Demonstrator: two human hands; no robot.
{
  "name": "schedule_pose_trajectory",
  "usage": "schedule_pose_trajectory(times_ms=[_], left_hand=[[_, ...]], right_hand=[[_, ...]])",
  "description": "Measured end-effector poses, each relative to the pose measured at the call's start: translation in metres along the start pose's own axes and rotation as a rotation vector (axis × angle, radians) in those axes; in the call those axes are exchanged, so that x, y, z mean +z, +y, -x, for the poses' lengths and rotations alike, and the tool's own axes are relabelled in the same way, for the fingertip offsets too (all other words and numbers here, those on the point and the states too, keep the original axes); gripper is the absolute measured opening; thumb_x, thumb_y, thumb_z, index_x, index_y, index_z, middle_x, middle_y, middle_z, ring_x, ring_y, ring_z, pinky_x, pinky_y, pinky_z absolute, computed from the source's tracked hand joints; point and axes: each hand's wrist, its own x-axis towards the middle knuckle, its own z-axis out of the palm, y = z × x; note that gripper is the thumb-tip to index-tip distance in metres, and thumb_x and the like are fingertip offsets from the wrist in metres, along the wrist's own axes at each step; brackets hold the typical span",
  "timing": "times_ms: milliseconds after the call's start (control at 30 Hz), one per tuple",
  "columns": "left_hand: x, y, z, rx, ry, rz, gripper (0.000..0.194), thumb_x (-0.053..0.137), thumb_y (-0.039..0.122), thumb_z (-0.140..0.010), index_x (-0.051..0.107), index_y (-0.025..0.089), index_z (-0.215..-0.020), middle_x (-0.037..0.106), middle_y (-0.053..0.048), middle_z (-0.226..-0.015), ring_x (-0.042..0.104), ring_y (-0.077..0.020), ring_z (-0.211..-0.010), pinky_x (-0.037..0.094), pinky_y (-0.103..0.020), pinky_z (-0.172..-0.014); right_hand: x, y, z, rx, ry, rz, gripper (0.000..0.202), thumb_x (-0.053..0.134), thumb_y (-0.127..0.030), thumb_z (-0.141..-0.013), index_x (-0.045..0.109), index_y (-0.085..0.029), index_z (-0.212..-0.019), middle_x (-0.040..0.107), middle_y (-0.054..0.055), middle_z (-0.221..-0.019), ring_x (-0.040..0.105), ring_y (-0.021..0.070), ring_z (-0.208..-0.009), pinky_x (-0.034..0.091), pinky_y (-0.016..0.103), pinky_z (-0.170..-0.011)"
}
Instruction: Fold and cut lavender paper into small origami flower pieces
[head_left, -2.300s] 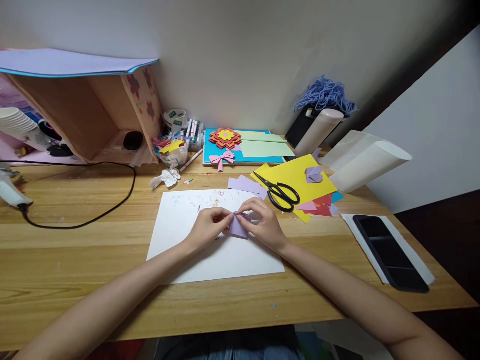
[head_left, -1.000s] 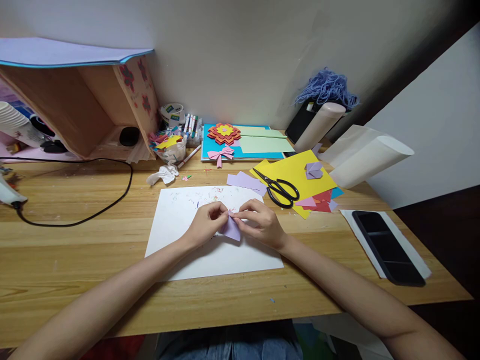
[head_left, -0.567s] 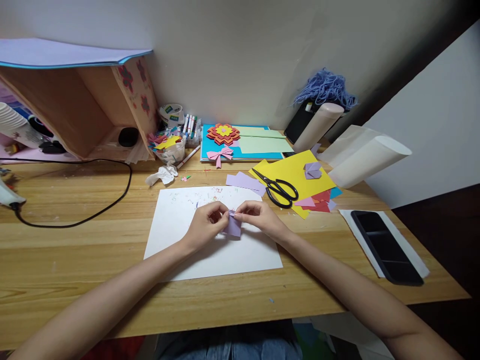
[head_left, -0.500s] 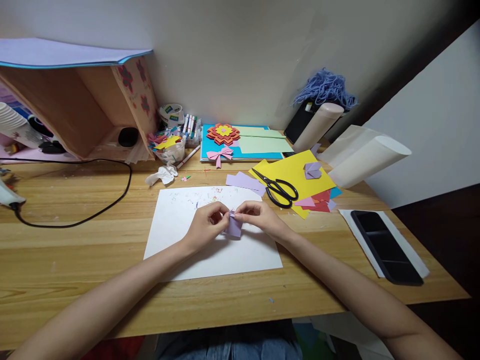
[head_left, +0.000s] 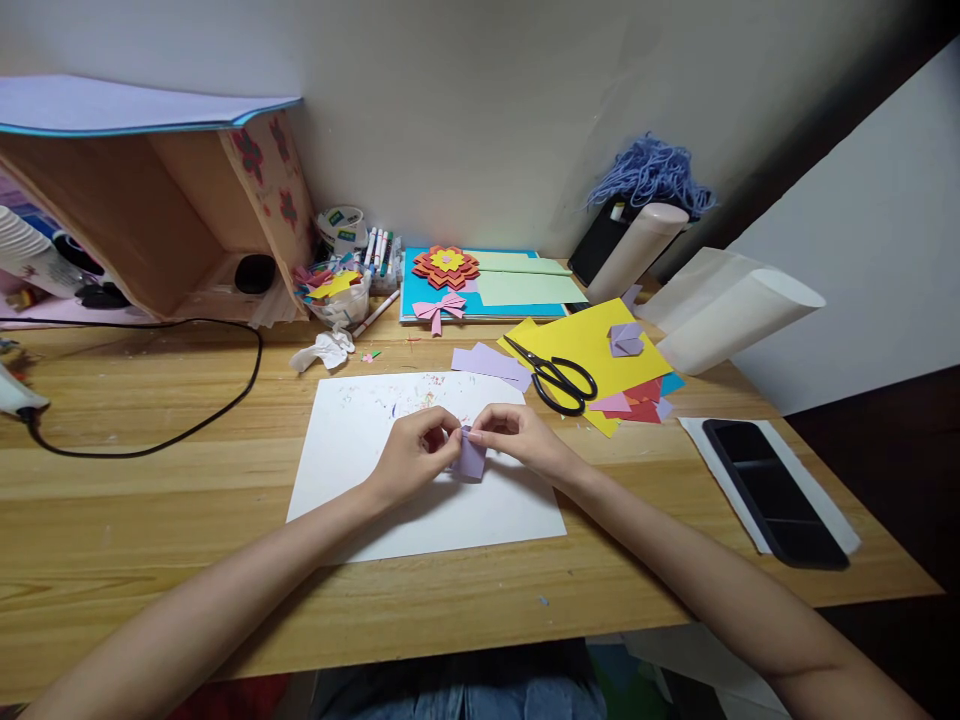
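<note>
Between my left hand (head_left: pixel 416 450) and right hand (head_left: pixel 525 437): paper piece (head_left: pixel 471 462), over sheet (head_left: pixel 457 525). Behind, right: scissors (head_left: pixel 541 367), partly on card (head_left: pixel 596 335). Farther right: rolled paper (head_left: pixel 750 315). Behind, left: box (head_left: pixel 271 190).

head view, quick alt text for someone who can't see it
The left hand and right hand hold a small purple paper between them over a white sheet on a wooden desk. Scissors lie partly on yellow paper beyond the right hand, and a layered paper flower lies at the back.
</note>
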Motion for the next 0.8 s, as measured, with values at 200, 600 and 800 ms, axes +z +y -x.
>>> schedule_pose_trajectory(times_ms=[200, 600, 800], left_hand=[[-0.0018, 0.0001, -0.0030, -0.122, -0.057, 0.170, 0.025, 0.055, 0.035, -0.080, 0.061, 0.013, -0.069, 0.056, 0.000, -0.059, 0.048, -0.0096, -0.053, 0.037, -0.021, -0.050], [0.0011, -0.0047, -0.0021, -0.075, 0.009, 0.118, 0.026, 0.058, 0.035, -0.080, 0.063, 0.012, -0.070, 0.058, -0.002, -0.061, 0.047, -0.0090, -0.053, 0.035, -0.020, -0.048], [0.0007, -0.0081, -0.0021, -0.046, 0.047, 0.101, 0.025, 0.059, 0.036, -0.080, 0.064, 0.012, -0.071, 0.057, -0.002, -0.061, 0.046, -0.0092, -0.053, 0.034, -0.021, -0.048]], right_hand=[[0.0018, -0.0022, 0.0007, -0.017, 0.044, 0.022, 0.022, 0.070, -0.038, -0.071, 0.062, -0.017, -0.070, 0.061, 0.001, -0.069, 0.056, 0.0126, -0.065, 0.044, 0.027, -0.061], [0.0044, -0.0032, 0.0009, 0.010, 0.044, 0.025, 0.019, 0.068, -0.032, -0.071, 0.061, -0.015, -0.069, 0.059, 0.001, -0.070, 0.053, 0.0123, -0.066, 0.041, 0.026, -0.064], [-0.0001, -0.0035, -0.0007, 0.029, 0.018, -0.040, 0.021, 0.069, -0.035, -0.071, 0.062, -0.015, -0.071, 0.058, 0.000, -0.070, 0.052, 0.0115, -0.065, 0.039, 0.025, -0.062]])
